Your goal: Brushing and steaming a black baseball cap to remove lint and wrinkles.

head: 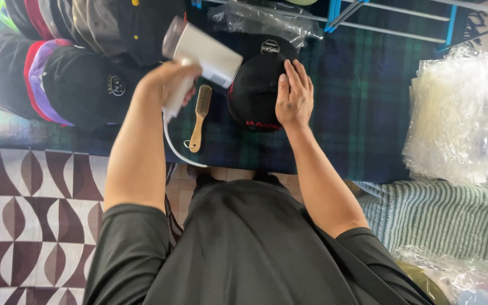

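My left hand [169, 81] grips the handle of a white handheld steamer [205, 52], whose head points toward a black cap [253, 82] lying on a dark plaid cloth [357, 96]. A white cord [171, 141] trails down from the steamer's handle. My right hand [295, 93] lies flat on the cap's right side, fingers spread, pressing it to the cloth. The cap has a small white emblem at its top and red lettering near its lower edge. A wooden-handled brush [199, 116] lies on the cloth between my two hands.
Several caps, black, red and purple, are stacked at the upper left [69, 79]. A pile of clear plastic bags [458, 113] sits at the right, another clear bag [266, 20] at the top. A blue metal rack [391, 17] stands behind. Patterned fabric [29, 214] covers the lower left.
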